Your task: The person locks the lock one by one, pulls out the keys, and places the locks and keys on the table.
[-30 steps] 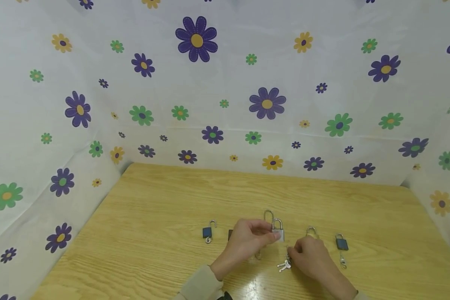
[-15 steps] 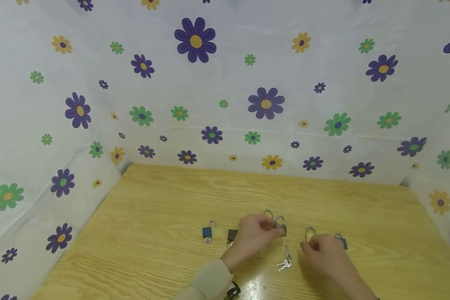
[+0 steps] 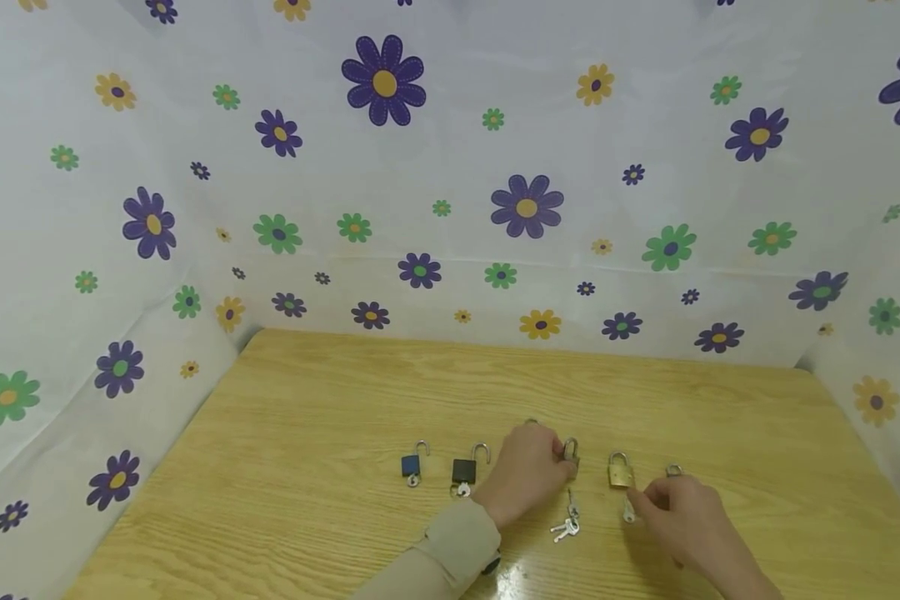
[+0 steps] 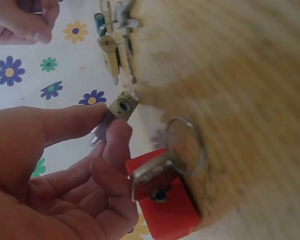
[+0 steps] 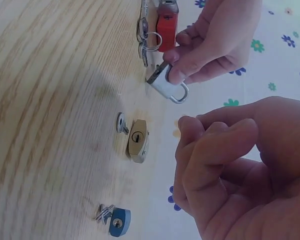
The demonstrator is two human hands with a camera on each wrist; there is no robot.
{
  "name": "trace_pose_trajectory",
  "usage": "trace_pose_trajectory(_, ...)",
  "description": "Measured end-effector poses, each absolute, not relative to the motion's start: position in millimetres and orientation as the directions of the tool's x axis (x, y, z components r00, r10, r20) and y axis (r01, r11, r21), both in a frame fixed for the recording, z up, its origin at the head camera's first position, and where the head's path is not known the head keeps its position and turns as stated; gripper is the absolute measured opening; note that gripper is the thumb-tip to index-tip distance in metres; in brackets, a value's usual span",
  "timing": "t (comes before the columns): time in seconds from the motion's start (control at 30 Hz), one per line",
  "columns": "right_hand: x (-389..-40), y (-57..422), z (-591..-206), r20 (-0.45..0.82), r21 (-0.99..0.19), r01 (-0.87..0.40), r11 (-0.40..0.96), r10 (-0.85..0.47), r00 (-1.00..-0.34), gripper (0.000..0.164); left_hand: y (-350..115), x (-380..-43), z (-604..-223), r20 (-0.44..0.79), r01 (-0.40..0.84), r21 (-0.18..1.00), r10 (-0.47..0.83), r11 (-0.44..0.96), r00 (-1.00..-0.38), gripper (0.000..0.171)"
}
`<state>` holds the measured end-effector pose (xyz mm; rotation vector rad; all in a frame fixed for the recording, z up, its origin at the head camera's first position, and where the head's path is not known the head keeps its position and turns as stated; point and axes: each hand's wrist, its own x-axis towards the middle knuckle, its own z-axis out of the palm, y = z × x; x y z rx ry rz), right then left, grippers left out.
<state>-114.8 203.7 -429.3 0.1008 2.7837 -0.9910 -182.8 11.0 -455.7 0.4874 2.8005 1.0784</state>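
Observation:
My left hand (image 3: pixel 528 467) pinches a small silver padlock (image 5: pixel 162 82) between thumb and fingers, its shackle closed. In the left wrist view a keyhole shows on the padlock's underside. Below those fingers stands a red padlock (image 4: pixel 172 212) with a ringed key (image 4: pixel 157 172) at its keyhole; in the head view the hand hides most of it. My right hand (image 3: pixel 686 517) hovers with loosely curled fingers, nothing visible in them. Nearest to it are a brass padlock (image 3: pixel 621 476) and a key (image 5: pixel 121 123). A blue padlock (image 5: pixel 120 223) is mostly hidden behind it in the head view.
A bunch of keys (image 3: pixel 567 527) lies in front of the silver padlock. Further left are a black padlock (image 3: pixel 463 472) and another blue padlock (image 3: pixel 410 466), both with open shackles and keys. Flowered white cloth (image 3: pixel 450 167) surrounds the wooden table (image 3: pixel 307 400).
My right hand has moved right, away from the bunch of keys, which now shows fully. The left hand has shifted right with the silver padlock and turned it, uncovering the black padlock.

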Motion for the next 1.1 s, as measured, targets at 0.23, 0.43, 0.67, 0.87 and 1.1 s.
trace_pose_trajectory(0.23, -112, 202, -429, -0.189, -0.613, 0.12, 0.781, 0.002, -0.982, 0.027, 15, -184, -453, -0.021, 0.263, 0.611, 0.348, 0.747, -0.937, 0.064)
trace_pose_trajectory(0.43, -112, 200, -429, -0.193, -0.607, 0.127, 0.785, 0.01, -0.981, 0.028, 14, -186, -451, -0.061, 0.249, 0.555, 0.338, 0.794, -0.939, 0.065)
trace_pose_trajectory(0.67, -111, 201, -431, -0.194, -0.618, 0.121, 0.777, -0.002, -0.981, 0.026, 12, -187, -451, -0.064, 0.251, 0.544, 0.337, 0.801, -0.939, 0.062)
trace_pose_trajectory(0.87, -111, 202, -433, -0.185, -0.625, 0.104, 0.773, -0.017, -0.983, 0.026, 8, -186, -448, -0.059, 0.258, 0.526, 0.337, 0.811, -0.94, 0.052)
trace_pose_trajectory(1.1, -107, 203, -435, -0.228, -0.605, 0.132, 0.785, -0.012, -0.974, 0.03, -20, -181, -439, 0.039, 0.235, 0.52, 0.252, 0.821, -0.967, 0.045)
